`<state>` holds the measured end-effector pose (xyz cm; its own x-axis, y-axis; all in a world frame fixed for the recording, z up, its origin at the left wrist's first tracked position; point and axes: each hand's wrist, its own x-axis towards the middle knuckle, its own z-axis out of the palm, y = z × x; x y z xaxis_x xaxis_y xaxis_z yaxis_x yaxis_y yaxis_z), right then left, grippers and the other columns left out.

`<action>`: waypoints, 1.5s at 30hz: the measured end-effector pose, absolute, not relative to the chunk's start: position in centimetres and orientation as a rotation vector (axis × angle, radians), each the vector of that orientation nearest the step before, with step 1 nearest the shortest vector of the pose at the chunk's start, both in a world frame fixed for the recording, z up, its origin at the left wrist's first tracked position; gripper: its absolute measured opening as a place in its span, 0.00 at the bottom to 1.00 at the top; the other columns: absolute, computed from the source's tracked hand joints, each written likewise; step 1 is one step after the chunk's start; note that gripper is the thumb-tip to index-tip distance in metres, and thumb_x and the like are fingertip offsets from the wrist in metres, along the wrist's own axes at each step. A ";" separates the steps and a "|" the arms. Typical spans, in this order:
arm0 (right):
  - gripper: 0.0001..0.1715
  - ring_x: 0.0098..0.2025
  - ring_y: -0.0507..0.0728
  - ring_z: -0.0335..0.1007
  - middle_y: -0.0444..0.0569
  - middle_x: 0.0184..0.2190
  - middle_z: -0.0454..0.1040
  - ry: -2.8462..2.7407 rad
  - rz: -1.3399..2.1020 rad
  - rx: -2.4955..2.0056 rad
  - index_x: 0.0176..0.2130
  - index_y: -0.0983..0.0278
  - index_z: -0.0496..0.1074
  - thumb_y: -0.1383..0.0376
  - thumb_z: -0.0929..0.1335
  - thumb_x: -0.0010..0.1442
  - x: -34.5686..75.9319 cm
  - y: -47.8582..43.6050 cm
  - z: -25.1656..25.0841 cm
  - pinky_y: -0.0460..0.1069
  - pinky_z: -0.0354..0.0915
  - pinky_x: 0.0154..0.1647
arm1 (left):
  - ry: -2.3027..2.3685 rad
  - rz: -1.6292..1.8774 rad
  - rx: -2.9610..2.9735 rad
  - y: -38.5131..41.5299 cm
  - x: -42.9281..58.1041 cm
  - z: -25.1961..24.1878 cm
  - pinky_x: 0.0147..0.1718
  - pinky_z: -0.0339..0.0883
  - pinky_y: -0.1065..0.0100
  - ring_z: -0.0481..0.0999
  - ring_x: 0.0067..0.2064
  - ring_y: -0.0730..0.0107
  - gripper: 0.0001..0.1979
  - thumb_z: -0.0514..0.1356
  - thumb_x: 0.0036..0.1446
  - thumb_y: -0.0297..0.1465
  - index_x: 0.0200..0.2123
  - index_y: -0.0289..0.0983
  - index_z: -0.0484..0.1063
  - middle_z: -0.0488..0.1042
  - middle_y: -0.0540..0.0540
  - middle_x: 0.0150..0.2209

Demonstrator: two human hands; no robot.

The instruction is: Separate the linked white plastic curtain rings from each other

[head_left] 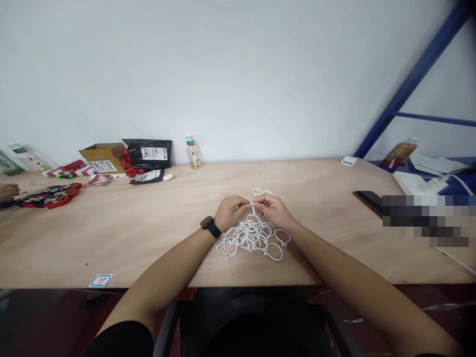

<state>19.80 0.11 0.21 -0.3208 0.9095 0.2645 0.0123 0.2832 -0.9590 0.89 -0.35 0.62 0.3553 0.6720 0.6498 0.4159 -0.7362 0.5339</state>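
My left hand (pixel 230 212), with a black watch on its wrist, and my right hand (pixel 275 210) meet over the table. Their fingertips pinch a small white plastic ring (pixel 253 208) between them; much of it is hidden by the fingers. Just below and in front of the hands lies a loose pile of white plastic rings (pixel 248 235), several overlapping, each with a small clip-like tab. A single ring (pixel 274 251) rests at the pile's near right edge. Two more white rings (pixel 257 191) lie just beyond my fingers.
Along the wall stand a drink bottle (pixel 193 152), a black parcel bag (pixel 150 153) and a cardboard box (pixel 102 157). At far left another person's hand (pixel 9 192) is near red and blue items (pixel 52 195). A phone (pixel 368 202) and white charger (pixel 348 161) lie to the right.
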 end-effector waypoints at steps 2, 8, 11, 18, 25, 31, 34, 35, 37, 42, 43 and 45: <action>0.18 0.21 0.48 0.64 0.42 0.22 0.70 -1.596 1.225 -0.838 0.32 0.65 0.73 0.53 0.73 0.50 19.7 0.1 0.3 0.44 0.62 0.22 | 0.941 1.325 2.327 -0.4 0.9 0.7 0.36 0.67 0.66 0.74 0.32 0.70 0.12 0.59 0.60 0.39 0.32 0.37 0.76 0.78 0.46 0.29; 0.18 0.22 0.49 0.64 0.41 0.20 0.69 -1.600 1.255 -0.799 0.31 0.64 0.71 0.52 0.73 0.51 19.5 0.0 0.5 0.45 0.62 0.23 | 0.906 1.326 2.312 -0.5 0.9 0.9 0.35 0.67 0.66 0.74 0.32 0.70 0.12 0.59 0.60 0.38 0.31 0.36 0.75 0.77 0.45 0.29; 0.18 0.22 0.49 0.64 0.41 0.21 0.69 -1.601 1.244 -0.804 0.31 0.64 0.70 0.52 0.72 0.52 19.4 0.0 0.3 0.45 0.62 0.24 | 0.921 1.324 2.315 -0.5 1.0 0.9 0.36 0.67 0.66 0.74 0.32 0.70 0.12 0.59 0.61 0.37 0.30 0.36 0.75 0.77 0.45 0.29; 0.11 0.29 0.53 0.69 0.46 0.30 0.75 -1.805 0.724 -1.039 0.37 0.63 0.72 0.58 0.66 0.60 20.4 0.6 0.7 0.48 0.64 0.31 | 1.042 1.243 2.345 0.1 1.3 0.3 0.43 0.68 0.63 0.75 0.39 0.67 0.08 0.59 0.59 0.30 0.40 0.38 0.76 0.78 0.46 0.36; 0.12 0.40 0.57 0.71 0.50 0.39 0.78 -2.241 0.067 -1.459 0.38 0.61 0.74 0.65 0.62 0.62 24.1 2.5 0.6 0.48 0.61 0.38 | 1.159 0.638 2.590 0.2 0.4 -0.9 0.55 0.60 0.55 0.71 0.51 0.62 0.14 0.56 0.55 0.25 0.38 0.45 0.79 0.73 0.47 0.50; 0.13 0.41 0.58 0.73 0.53 0.41 0.78 -2.335 0.102 -1.435 0.41 0.62 0.76 0.69 0.64 0.59 24.2 3.8 -0.9 0.49 0.63 0.41 | 1.198 0.588 2.561 -0.1 0.6 -0.9 0.54 0.58 0.53 0.71 0.51 0.59 0.08 0.60 0.52 0.29 0.35 0.44 0.78 0.75 0.48 0.48; 0.18 0.46 0.60 0.72 0.54 0.46 0.76 -2.258 0.147 -1.279 0.47 0.62 0.75 0.71 0.65 0.57 23.8 4.0 -1.1 0.52 0.65 0.46 | 1.196 0.684 2.537 0.0 0.6 -0.8 0.53 0.59 0.53 0.72 0.49 0.59 0.04 0.61 0.53 0.31 0.32 0.42 0.78 0.76 0.47 0.46; 0.18 0.46 0.60 0.72 0.54 0.46 0.76 -2.224 0.179 -1.236 0.47 0.62 0.75 0.71 0.66 0.57 23.7 3.9 -1.0 0.52 0.65 0.47 | 1.200 0.731 2.530 0.0 0.5 -0.8 0.52 0.60 0.53 0.72 0.48 0.59 0.04 0.61 0.54 0.32 0.33 0.42 0.77 0.76 0.46 0.46; 0.16 0.43 0.59 0.73 0.53 0.43 0.77 -2.142 0.260 -1.176 0.46 0.62 0.75 0.69 0.66 0.58 23.3 3.6 -0.7 0.52 0.67 0.45 | 1.220 0.850 2.505 0.1 0.5 -0.7 0.52 0.60 0.53 0.72 0.49 0.59 0.05 0.60 0.56 0.32 0.34 0.42 0.77 0.75 0.46 0.47; 0.14 0.34 0.56 0.73 0.51 0.38 0.78 -1.995 0.463 -1.080 0.44 0.62 0.77 0.63 0.67 0.59 21.9 1.5 0.5 0.50 0.68 0.36 | 1.196 1.162 2.388 0.4 0.5 -0.4 0.54 0.61 0.54 0.71 0.52 0.62 0.05 0.61 0.57 0.31 0.36 0.41 0.76 0.74 0.46 0.49; 0.15 0.33 0.56 0.72 0.51 0.37 0.78 -1.981 0.491 -1.064 0.44 0.62 0.77 0.62 0.67 0.58 21.6 1.1 0.7 0.50 0.68 0.34 | 1.174 1.206 2.372 0.4 0.5 -0.4 0.54 0.61 0.54 0.71 0.52 0.62 0.04 0.61 0.56 0.31 0.36 0.40 0.76 0.74 0.46 0.49; 0.14 0.33 0.56 0.73 0.51 0.37 0.79 -1.952 0.541 -1.029 0.43 0.62 0.77 0.61 0.68 0.57 21.0 0.5 0.8 0.51 0.69 0.34 | 1.135 1.268 2.350 0.5 0.5 -0.4 0.54 0.62 0.55 0.72 0.52 0.62 0.03 0.62 0.55 0.30 0.34 0.40 0.76 0.74 0.45 0.49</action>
